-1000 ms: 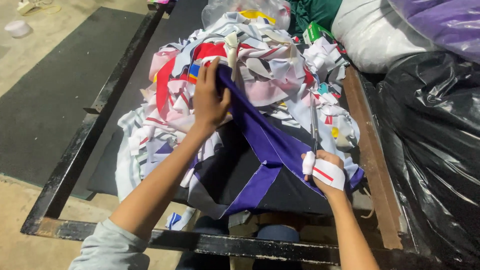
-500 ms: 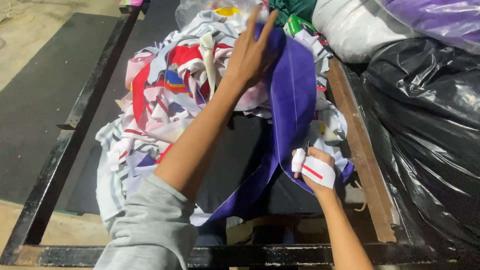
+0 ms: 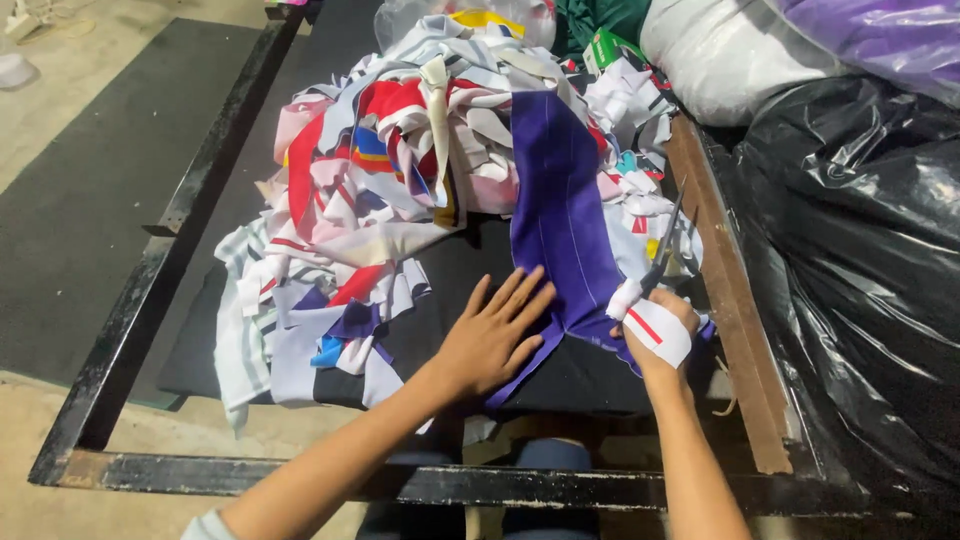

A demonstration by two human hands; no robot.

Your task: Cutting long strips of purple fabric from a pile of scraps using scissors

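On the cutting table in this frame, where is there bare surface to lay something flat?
Only the dark strip between the scrap pile and the left hand, plus the near edge below the purple fabric. Around the right hand holding scissors it is crowded.

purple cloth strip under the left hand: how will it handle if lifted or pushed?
Probably floppy: the purple cloth strip drapes over the scrap pile and bends where it drops to the flat. Likely light and thin, since the left hand flattens it with spread fingers. Pushed, it would more likely bunch or wrinkle than slide as one piece; the right hand pins its lower edge.
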